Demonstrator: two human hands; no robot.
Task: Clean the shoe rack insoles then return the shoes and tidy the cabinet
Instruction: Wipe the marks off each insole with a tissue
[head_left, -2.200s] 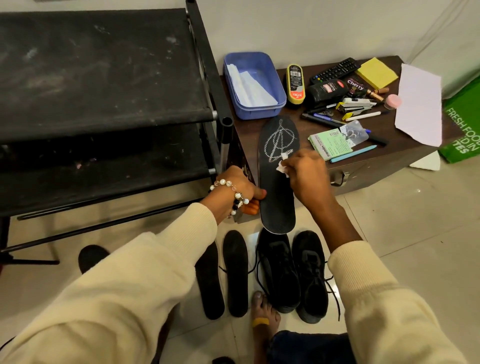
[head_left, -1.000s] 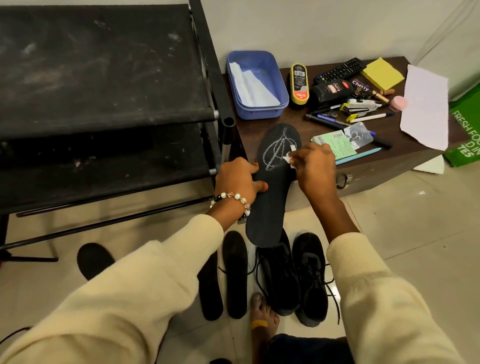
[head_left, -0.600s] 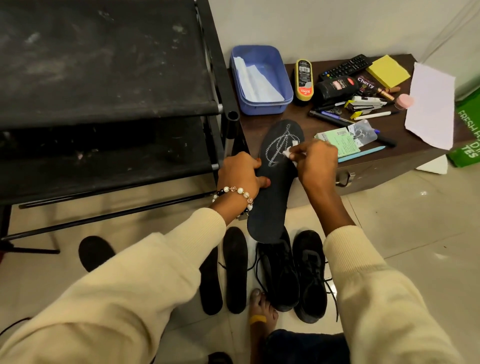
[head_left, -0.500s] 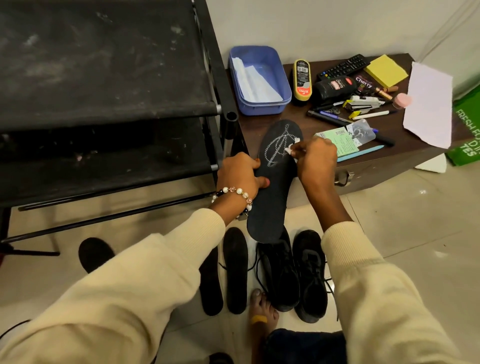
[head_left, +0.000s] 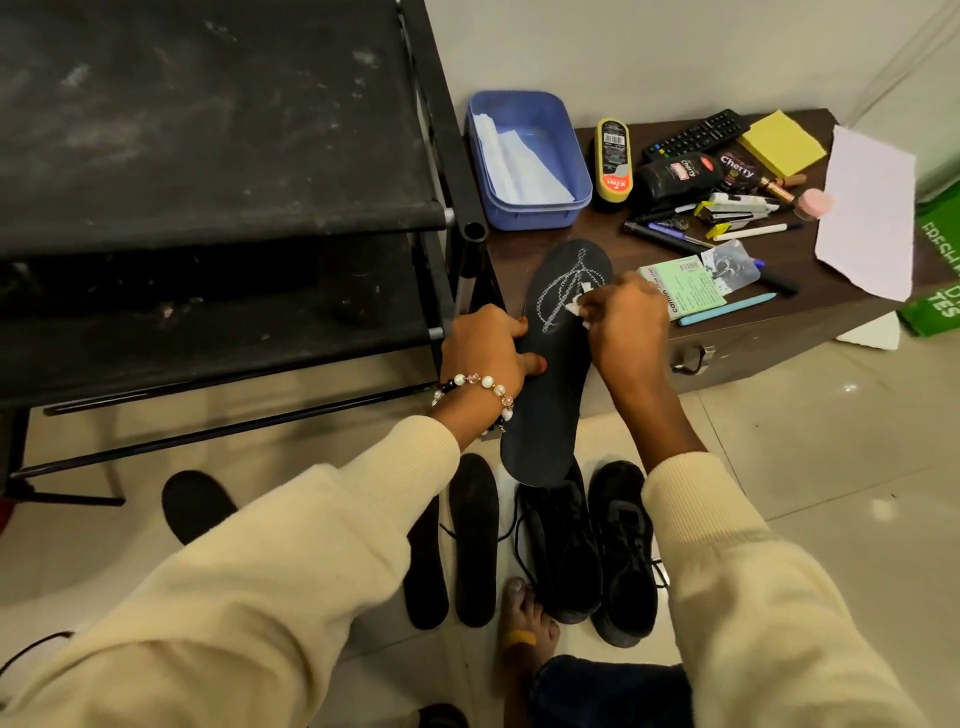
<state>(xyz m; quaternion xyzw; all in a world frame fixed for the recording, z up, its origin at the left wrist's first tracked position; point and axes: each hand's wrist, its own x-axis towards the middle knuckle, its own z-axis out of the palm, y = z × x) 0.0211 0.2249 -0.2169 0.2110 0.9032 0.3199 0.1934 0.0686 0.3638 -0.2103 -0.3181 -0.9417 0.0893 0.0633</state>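
Nearest, on the tiled floor, a pair of black shoes (head_left: 589, 545) stands beside two loose insoles (head_left: 460, 540). Above them the left hand (head_left: 485, 353) curls its fingers round the edge of a black insole (head_left: 558, 374) marked with white scribbles, its toe end resting on the brown cabinet (head_left: 779, 332). The right hand (head_left: 626, 327) pinches a small white wipe (head_left: 576, 319) against the scribbles; beyond sits a blue tub (head_left: 530, 208) beside the black shoe rack (head_left: 208, 156).

Even indoor light, glare spots on the floor tiles (head_left: 852, 387), wide-angle bending at edges, slight softness
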